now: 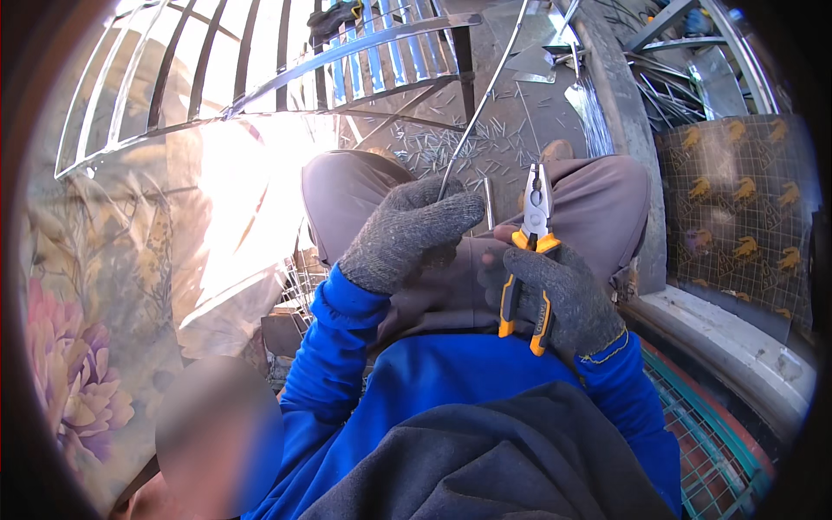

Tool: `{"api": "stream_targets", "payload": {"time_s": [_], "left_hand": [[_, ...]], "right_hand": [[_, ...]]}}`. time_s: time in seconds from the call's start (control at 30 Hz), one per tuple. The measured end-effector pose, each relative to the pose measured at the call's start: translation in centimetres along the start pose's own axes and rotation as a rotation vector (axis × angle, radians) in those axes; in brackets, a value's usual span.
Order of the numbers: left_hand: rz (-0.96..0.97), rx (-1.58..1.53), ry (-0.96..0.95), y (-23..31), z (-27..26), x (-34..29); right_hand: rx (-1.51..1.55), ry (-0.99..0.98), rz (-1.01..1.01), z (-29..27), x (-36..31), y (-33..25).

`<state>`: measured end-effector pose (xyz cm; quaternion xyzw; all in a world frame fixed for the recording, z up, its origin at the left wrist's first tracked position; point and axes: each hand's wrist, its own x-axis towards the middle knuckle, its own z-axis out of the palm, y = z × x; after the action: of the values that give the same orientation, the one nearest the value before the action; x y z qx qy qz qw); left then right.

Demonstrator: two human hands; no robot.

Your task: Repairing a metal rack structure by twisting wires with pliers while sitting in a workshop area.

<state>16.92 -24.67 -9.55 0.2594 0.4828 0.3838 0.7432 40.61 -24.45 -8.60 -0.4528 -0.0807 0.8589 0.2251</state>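
My left hand (407, 227), in a grey knit glove, is closed round the lower end of a long thin metal rod (477, 108). The rod slants up and away to the right, past the top edge of the view. In my right hand (563, 290), gloved too with some fingertips bare, is a pair of combination pliers (538, 212) with yellow and black handles. Their jaws point away from me and look closed or nearly so. The pliers are apart from the rod.
Short cut metal pieces (451, 147) litter the floor beyond my knees. A barred metal frame (347, 61) stands at the far left. Metal strips (591, 121) lie by a concrete ledge (631, 130). At right is a patterned panel (737, 208); a blurred person (217, 442) is at lower left.
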Motion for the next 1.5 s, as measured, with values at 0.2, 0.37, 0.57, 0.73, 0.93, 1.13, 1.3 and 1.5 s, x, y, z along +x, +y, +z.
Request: {"api": "stream_targets", "payload": {"time_s": [0.2, 0.37, 0.57, 0.73, 0.93, 1.13, 1.3, 1.5], "left_hand": [[0.08, 0.25, 0.04, -0.1, 0.3, 0.8], [0.147, 0.301, 0.09, -0.2, 0.9, 1.4], [0.226, 0.383, 0.139, -2.6, 0.9, 2.8], [0.177, -0.001, -0.017, -3.7, 3.1, 2.5], [0.267, -0.326, 0.05, -4.8, 0.0, 2.9], [0.168, -0.4, 0.096, -5.3, -0.5, 2.3], [0.163, 0.177, -0.03, -2.0, 1.9, 0.2], [0.102, 0.5, -0.035, -1.2, 1.4, -0.1]], "right_hand": [[-1.047, -0.084, -0.472, -3.5, 0.6, 0.0], [-1.487, -0.11, -0.899, -3.0, 0.9, -0.8], [-0.91, 0.196, -0.34, 2.7, 0.3, -1.5], [-1.646, 0.106, -0.918, 2.9, 1.6, -0.1], [-1.163, -0.084, -0.57, 4.2, -0.3, -2.1], [-1.035, 0.151, -0.771, 1.8, 2.2, -2.6], [-1.124, 0.307, -1.088, 1.3, 3.1, -3.1], [-1.952, 0.378, -1.755, 3.5, 1.5, -7.3]]}}
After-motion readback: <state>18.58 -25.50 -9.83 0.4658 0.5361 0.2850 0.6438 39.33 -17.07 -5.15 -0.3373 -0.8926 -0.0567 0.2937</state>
